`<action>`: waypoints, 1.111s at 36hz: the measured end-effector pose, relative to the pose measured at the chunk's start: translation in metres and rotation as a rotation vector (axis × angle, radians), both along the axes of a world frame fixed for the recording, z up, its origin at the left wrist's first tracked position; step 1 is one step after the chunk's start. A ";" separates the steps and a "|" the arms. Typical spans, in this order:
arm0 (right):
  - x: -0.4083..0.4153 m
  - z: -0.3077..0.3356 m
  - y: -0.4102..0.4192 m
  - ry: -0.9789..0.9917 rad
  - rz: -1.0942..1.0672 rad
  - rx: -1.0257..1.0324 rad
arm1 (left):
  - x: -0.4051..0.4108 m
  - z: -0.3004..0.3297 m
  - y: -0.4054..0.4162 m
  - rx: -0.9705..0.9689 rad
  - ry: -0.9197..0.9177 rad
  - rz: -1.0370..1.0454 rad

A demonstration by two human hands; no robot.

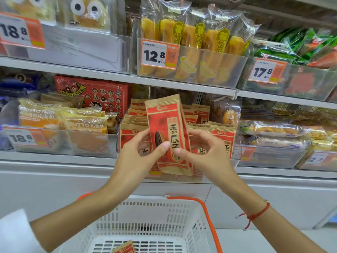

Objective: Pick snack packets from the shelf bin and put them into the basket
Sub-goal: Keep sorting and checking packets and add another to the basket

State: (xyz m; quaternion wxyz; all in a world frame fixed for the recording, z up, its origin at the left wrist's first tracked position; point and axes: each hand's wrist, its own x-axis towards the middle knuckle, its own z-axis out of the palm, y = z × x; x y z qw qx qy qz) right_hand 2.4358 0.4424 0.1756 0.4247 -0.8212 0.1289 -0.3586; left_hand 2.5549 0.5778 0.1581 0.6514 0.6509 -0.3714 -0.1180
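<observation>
Two hands (138, 154) on lifted packet (168, 136)

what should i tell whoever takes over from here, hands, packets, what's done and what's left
Left hand and right hand both pinch one red and tan snack packet, held upright in front of the shelf bin.
The bin holds more of the same packets.
The white basket sits below the hands, with one packet in the basket already.
Left: lower the held packet into the basket, then go back for more.
</observation>
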 end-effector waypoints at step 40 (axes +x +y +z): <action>-0.005 0.000 0.002 0.307 0.344 0.357 | -0.003 0.021 0.009 -0.026 0.130 -0.147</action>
